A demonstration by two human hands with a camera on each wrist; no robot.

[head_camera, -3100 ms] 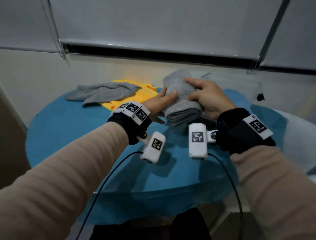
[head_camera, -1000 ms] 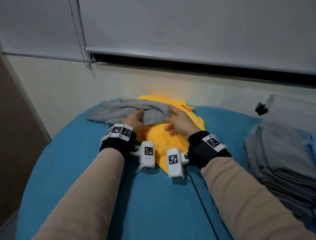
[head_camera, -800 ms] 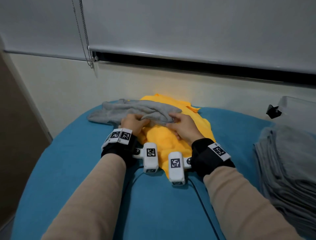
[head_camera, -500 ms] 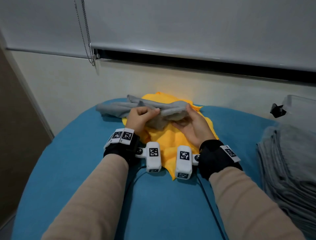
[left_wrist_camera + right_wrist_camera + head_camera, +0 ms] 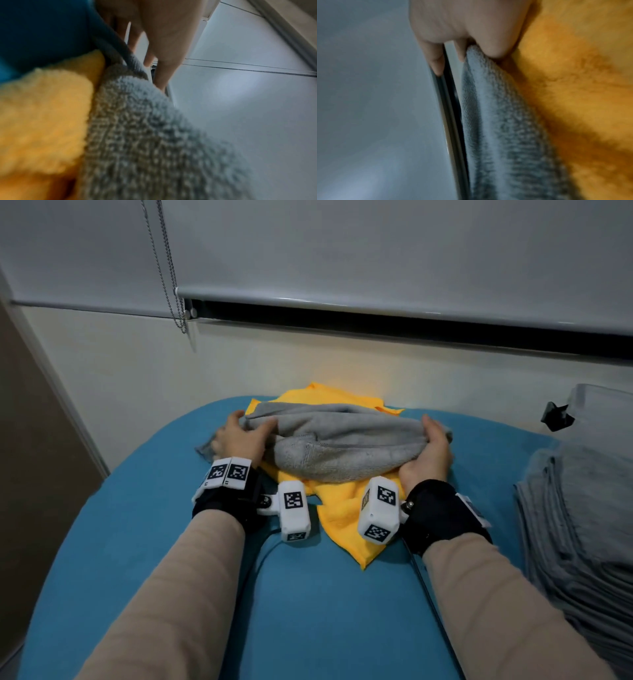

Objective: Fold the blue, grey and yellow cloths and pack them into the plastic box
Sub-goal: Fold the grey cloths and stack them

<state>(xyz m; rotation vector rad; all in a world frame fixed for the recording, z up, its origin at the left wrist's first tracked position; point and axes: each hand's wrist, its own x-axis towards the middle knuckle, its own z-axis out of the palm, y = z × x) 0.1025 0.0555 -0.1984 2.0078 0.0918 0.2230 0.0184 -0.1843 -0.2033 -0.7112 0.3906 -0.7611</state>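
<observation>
Both hands are on the crumpled grey terry cloth (image 5: 337,445), which is stretched sideways between them over the rumpled yellow cloth (image 5: 346,511) at the far middle of the table. The left hand (image 5: 239,438) has its thumb over the top of the grey cloth's left end, fingers wrapped round behind it, a firm grip. The right hand (image 5: 428,455) clamps the right end, thumb on top and fingers curled underneath; the right wrist view shows the fabric bunched between thumb and fingers. The grey cloth sags in the middle and touches the yellow one below it. The yellow cloth lies flat on the blue fabric-covered round table (image 5: 308,611), one corner pointing toward the near side between the two wrists. Off to the right, a stack of folded grey cloths (image 5: 582,525) sits at the table's edge, and behind it, at the far right, the clear plastic box (image 5: 603,412) with a black clip on its left side.
</observation>
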